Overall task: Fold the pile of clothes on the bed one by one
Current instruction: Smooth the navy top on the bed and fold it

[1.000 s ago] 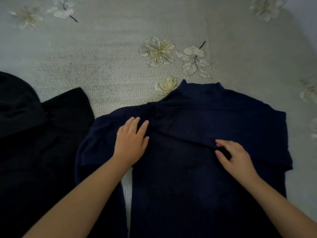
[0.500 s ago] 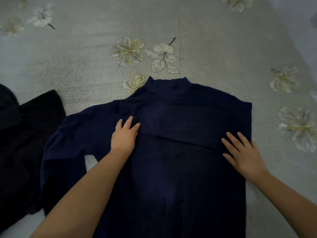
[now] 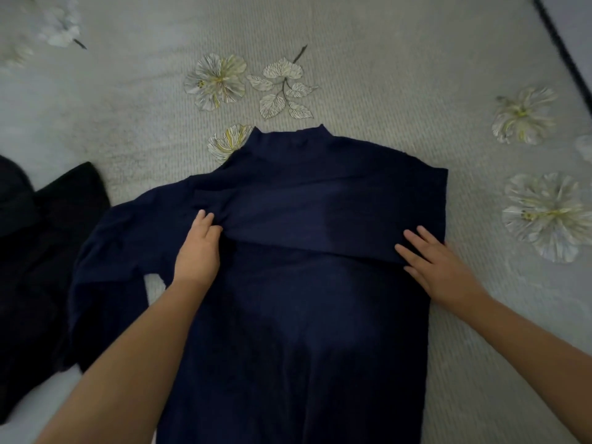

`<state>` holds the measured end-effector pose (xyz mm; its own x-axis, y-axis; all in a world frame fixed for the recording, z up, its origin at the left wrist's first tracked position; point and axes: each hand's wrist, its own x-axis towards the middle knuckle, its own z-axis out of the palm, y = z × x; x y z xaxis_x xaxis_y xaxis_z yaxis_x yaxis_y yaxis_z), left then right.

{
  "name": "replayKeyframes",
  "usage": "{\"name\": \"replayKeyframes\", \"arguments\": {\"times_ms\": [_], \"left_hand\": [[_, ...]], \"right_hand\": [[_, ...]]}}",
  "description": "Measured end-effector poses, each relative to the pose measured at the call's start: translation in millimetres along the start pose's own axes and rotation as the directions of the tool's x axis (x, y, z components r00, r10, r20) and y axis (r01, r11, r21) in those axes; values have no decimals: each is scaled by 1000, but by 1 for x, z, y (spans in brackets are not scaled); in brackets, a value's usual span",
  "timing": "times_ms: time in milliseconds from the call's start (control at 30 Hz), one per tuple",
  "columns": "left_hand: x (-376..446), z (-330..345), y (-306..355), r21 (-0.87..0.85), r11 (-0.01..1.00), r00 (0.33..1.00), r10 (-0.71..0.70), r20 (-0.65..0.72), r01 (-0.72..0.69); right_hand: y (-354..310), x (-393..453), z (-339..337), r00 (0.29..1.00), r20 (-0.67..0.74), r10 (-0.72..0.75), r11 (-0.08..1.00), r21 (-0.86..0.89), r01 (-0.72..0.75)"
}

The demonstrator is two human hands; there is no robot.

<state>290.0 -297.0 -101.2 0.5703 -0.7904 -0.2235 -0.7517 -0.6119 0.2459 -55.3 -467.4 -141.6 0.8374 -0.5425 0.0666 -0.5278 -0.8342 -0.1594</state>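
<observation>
Looks down onto bed (image 3: 352,43), seemingly near.

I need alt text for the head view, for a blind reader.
A navy sweater lies on a flowered bedspread; the left hand pinches its sleeve, folded across the chest, and the right hand rests flat on the fold. Black clothes lie at the left.

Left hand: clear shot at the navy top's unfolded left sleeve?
Probably yes. The left sleeve lies spread just beside the left hand, uncovered; the black clothes sit further left, not on it.
</observation>
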Motion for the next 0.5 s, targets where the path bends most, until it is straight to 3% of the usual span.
{"name": "replayKeyframes", "arguments": {"times_ms": [200, 300, 433, 500], "left_hand": [[-43, 27, -8, -7, 987, 982, -160, 98, 161], [-39, 24, 1, 20, 976, 975, -216, 45, 215], [-11, 14, 14, 41, 995, 996, -89, -8, 90], [7, 14, 21, 107, 994, 1000, -2, -25, 4]], "right_hand": [[5, -8, -3, 997, 67, -45, 996, -78, 51], [5, -7, -7, 995, 100, -11, 999, -46, 16], [17, 23, -25, 987, 25, 156, 978, 133, -158], [32, 50, -30, 977, 7, 214, 970, 112, -214]]}}
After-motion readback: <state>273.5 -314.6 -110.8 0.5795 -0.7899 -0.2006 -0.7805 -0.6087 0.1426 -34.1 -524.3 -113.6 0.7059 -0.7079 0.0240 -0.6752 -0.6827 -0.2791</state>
